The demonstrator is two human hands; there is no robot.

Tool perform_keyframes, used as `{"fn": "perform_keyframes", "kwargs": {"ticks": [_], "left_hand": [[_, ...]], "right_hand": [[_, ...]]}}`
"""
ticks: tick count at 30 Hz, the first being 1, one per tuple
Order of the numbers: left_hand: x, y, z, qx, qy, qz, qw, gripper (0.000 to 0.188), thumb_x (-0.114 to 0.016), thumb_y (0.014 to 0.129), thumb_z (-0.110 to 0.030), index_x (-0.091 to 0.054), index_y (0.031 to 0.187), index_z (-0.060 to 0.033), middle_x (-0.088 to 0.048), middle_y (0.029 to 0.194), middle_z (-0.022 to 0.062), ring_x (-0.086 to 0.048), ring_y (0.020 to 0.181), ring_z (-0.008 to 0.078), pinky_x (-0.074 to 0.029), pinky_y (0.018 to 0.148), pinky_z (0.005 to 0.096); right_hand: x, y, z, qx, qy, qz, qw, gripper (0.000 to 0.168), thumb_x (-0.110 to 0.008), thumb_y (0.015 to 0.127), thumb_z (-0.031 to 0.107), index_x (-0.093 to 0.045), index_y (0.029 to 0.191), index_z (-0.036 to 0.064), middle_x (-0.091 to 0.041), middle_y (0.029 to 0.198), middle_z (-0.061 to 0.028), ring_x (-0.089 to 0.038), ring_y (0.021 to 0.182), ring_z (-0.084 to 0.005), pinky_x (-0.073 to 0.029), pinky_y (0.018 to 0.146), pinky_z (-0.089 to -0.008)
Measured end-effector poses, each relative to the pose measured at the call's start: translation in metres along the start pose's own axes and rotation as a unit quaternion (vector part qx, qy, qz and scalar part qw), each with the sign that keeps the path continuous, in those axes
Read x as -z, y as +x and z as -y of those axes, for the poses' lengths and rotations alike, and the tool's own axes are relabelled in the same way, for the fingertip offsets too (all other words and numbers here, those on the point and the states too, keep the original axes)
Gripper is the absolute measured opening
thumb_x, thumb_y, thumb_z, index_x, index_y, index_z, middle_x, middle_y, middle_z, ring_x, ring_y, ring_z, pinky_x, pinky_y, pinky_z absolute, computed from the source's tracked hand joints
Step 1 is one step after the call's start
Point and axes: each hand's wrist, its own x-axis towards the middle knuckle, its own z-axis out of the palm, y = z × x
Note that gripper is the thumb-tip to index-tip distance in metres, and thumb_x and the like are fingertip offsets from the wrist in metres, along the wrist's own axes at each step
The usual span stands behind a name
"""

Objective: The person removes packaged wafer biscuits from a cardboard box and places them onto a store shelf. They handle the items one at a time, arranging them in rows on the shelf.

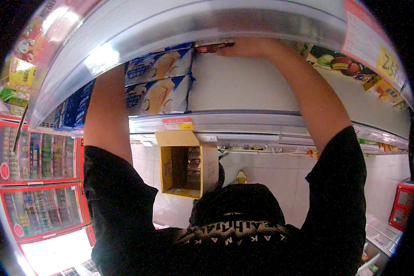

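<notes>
My left hand is out of view behind the front lip of the upper shelf (124, 45); only the left forearm (107, 110) shows, beside blue-and-white wafer boxes (165, 93). These boxes stand in a stack on the white shelf (241, 82). Further right, my right hand (250, 47) reaches deep onto the same shelf. Its thumb and fingers are at the end of a small dark red package (210, 47), close to the wafer boxes. The shelf lip covers part of the hand and the package.
Below the shelf edge is an open cardboard carton (181, 172) with several brown packages (194, 164) inside. A price tag (177, 124) hangs on the shelf rail. Macaron-picture boxes (341, 63) stand at right. Red-framed glass-door coolers (38, 155) line the left. The floor is tiled.
</notes>
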Motion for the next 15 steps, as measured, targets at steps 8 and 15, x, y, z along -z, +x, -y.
{"fn": "perform_keyframes", "kwargs": {"ticks": [8, 15], "left_hand": [[-0.005, 0.003, -0.004, 0.0, 0.003, -0.002, 1.0, 0.043, -0.053, 0.093, -0.04, -0.061, 0.116, -0.004, -0.063, 0.111, 0.0232, -0.06, 0.104, 0.0402, -0.046, 0.093, 0.0433], [-0.006, 0.001, -0.004, -0.002, 0.007, -0.005, 1.0, 0.044, -0.053, 0.093, -0.04, -0.061, 0.116, -0.004, -0.064, 0.111, 0.0234, -0.061, 0.103, 0.0405, -0.046, 0.093, 0.0436]], "right_hand": [[-0.005, 0.001, 0.001, 0.002, -0.029, -0.036, 0.999, 0.072, -0.072, 0.077, 0.049, -0.05, 0.133, 0.01, -0.053, 0.131, -0.0209, -0.049, 0.123, -0.0371, -0.038, 0.106, -0.0436], [-0.012, 0.002, -0.005, 0.003, 0.007, -0.044, 0.999, 0.074, -0.072, 0.076, 0.051, -0.05, 0.134, 0.011, -0.05, 0.135, -0.0205, -0.047, 0.125, -0.0371, -0.037, 0.107, -0.0442]]}}
